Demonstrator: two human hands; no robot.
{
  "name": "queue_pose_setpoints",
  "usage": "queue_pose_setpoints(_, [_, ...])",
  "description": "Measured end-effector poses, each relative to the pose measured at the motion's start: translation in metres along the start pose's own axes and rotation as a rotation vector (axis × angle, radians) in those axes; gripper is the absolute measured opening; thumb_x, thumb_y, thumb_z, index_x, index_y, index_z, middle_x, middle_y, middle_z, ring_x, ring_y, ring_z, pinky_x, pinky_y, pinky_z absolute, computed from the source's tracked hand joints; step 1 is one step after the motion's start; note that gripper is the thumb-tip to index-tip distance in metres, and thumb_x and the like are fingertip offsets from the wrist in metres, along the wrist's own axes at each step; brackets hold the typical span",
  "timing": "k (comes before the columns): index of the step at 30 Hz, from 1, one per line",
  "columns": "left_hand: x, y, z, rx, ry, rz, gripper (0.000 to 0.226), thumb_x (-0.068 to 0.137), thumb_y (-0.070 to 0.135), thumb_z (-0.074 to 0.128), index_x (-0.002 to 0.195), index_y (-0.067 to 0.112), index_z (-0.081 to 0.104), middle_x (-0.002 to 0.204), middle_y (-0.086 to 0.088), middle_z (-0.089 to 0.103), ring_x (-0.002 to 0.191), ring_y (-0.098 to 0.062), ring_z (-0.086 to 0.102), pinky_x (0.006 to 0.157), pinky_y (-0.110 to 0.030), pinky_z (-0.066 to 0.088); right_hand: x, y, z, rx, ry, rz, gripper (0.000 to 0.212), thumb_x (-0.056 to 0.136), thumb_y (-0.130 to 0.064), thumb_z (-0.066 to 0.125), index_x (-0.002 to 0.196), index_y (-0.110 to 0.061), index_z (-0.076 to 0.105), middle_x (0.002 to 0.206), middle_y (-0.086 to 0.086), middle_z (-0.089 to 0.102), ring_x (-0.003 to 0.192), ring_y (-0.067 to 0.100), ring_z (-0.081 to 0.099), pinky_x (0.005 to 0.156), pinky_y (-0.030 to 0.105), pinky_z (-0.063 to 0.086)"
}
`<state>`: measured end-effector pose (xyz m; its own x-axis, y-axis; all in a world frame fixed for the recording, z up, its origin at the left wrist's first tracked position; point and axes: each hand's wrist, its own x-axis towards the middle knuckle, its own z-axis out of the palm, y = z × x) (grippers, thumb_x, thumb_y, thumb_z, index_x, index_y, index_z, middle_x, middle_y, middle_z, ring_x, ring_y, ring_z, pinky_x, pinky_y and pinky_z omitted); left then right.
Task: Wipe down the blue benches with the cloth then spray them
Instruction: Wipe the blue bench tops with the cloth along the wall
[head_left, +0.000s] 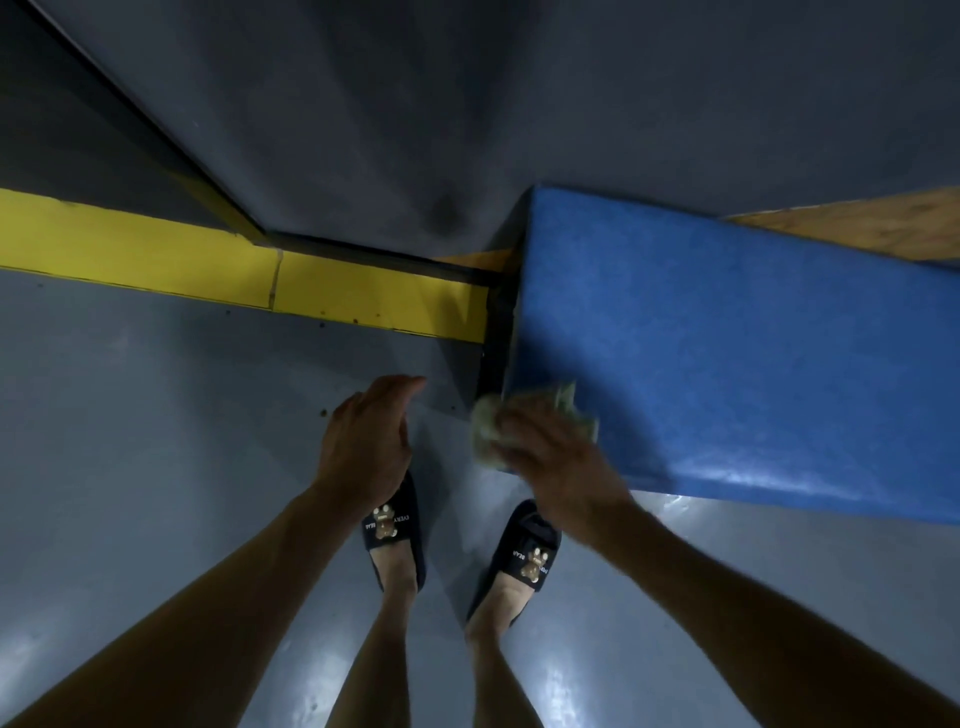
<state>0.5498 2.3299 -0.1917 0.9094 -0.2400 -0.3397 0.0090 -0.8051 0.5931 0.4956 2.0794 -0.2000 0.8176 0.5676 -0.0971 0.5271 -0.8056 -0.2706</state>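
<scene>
A blue padded bench (727, 353) runs from the centre to the right edge, its near left corner just in front of me. My right hand (556, 462) grips a crumpled pale green cloth (488, 426) and presses it on that near left corner of the bench. My left hand (363, 441) hovers over the grey floor to the left of the bench, fingers relaxed and holding nothing. No spray bottle is in view.
A yellow strip (234, 275) runs along the base of the grey wall (467, 104) on the left. Bare wood (857, 223) shows behind the bench at the right. My feet in dark slippers (395, 530) stand on the glossy grey floor (130, 467).
</scene>
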Motion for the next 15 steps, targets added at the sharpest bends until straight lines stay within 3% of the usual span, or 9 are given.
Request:
queue_pose_setpoints(3, [0.008, -0.001, 0.0, 0.002, -0.011, 0.008, 0.048, 0.091, -0.004, 0.05, 0.135, 0.015, 0.056, 0.132, -0.008, 0.062, 0.108, -0.031, 0.065, 0.092, -0.048, 0.053, -0.016, 0.012, -0.009, -0.02, -0.047, -0.22, 0.062, 0.075, -0.004, 0.069, 0.134, -0.02, 0.061, 0.145, 0.006, 0.054, 0.138, 0.028, 0.047, 0.114, 0.045, 0.04])
queue_pose_setpoints(5, [0.012, -0.001, 0.0, 0.015, -0.032, -0.001, 0.048, 0.093, -0.002, 0.048, 0.136, 0.017, 0.055, 0.134, -0.006, 0.061, 0.113, -0.03, 0.063, 0.096, -0.048, 0.051, 0.009, 0.038, -0.017, -0.117, -0.052, -0.294, 0.054, 0.082, -0.002, 0.064, 0.133, -0.021, 0.062, 0.143, 0.006, 0.057, 0.134, 0.027, 0.052, 0.109, 0.043, 0.046])
queue_pose_setpoints(8, [0.021, 0.0, -0.004, 0.018, -0.052, -0.009, 0.047, 0.095, 0.0, 0.046, 0.137, 0.02, 0.054, 0.136, -0.005, 0.059, 0.114, -0.03, 0.062, 0.097, -0.047, 0.049, 0.065, 0.102, -0.029, -0.105, 0.159, -0.008, 0.04, 0.093, -0.013, 0.058, 0.133, -0.018, 0.062, 0.138, 0.011, 0.06, 0.128, 0.031, 0.056, 0.11, 0.045, 0.044])
queue_pose_setpoints(11, [0.032, 0.001, -0.008, 0.032, -0.086, -0.007, 0.048, 0.096, 0.0, 0.045, 0.139, 0.021, 0.052, 0.138, -0.004, 0.058, 0.115, -0.028, 0.061, 0.097, -0.046, 0.049, 0.108, 0.132, -0.043, -0.105, 0.216, 0.313, 0.048, 0.097, -0.016, 0.041, 0.144, -0.018, 0.053, 0.15, 0.018, 0.046, 0.14, 0.039, 0.042, 0.114, 0.053, 0.035])
queue_pose_setpoints(13, [0.04, -0.001, -0.009, 0.016, -0.087, 0.003, 0.047, 0.097, 0.002, 0.045, 0.138, 0.021, 0.053, 0.137, -0.003, 0.059, 0.115, -0.026, 0.062, 0.096, -0.044, 0.051, 0.109, 0.11, -0.038, -0.062, 0.275, 0.461, 0.051, 0.095, -0.007, 0.048, 0.145, -0.016, 0.05, 0.152, 0.02, 0.044, 0.141, 0.042, 0.038, 0.113, 0.056, 0.034])
queue_pose_setpoints(15, [0.048, -0.001, -0.011, 0.002, -0.093, 0.01, 0.045, 0.097, 0.003, 0.047, 0.137, 0.022, 0.053, 0.135, -0.002, 0.06, 0.113, -0.024, 0.063, 0.094, -0.043, 0.052, 0.087, 0.067, -0.023, 0.007, 0.28, 0.435, 0.059, 0.086, 0.003, 0.055, 0.143, -0.013, 0.052, 0.149, 0.021, 0.046, 0.139, 0.044, 0.04, 0.114, 0.057, 0.032])
